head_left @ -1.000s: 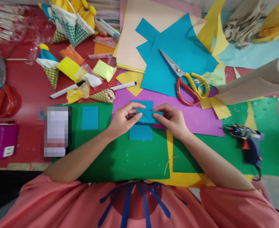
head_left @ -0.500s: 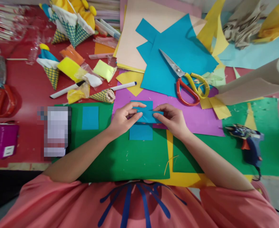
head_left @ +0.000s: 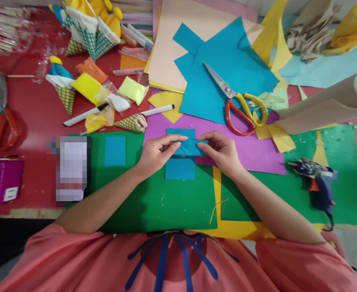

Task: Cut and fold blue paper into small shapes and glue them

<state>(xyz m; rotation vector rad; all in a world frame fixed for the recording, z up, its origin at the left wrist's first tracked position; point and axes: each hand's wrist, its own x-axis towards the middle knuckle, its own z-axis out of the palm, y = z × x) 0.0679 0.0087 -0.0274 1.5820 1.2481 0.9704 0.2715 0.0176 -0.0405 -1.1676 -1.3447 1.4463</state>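
Between both hands a small piece of blue paper [head_left: 190, 148] is held raised, its ends pinched between thumbs and fingers. My left hand [head_left: 158, 152] is closed on its left end; my right hand [head_left: 220, 151] is closed on its right end. Below it a larger blue paper rectangle [head_left: 180, 169] lies upright across the green and purple sheets, its middle hidden by the held piece. Another blue rectangle [head_left: 115, 151] lies flat to the left of my left hand.
Scissors [head_left: 231, 97] with red and yellow handles rest on a large blue sheet [head_left: 215, 73]. A glue gun [head_left: 318, 182] lies at the right, near a beige roll [head_left: 324, 103]. Small paper cones [head_left: 63, 91], markers [head_left: 160, 110] and clay packets [head_left: 89, 87] fill the back left.
The held blue paper has tipped slightly, its lower edge now a little higher. Both hands keep their pinch and have barely shifted.
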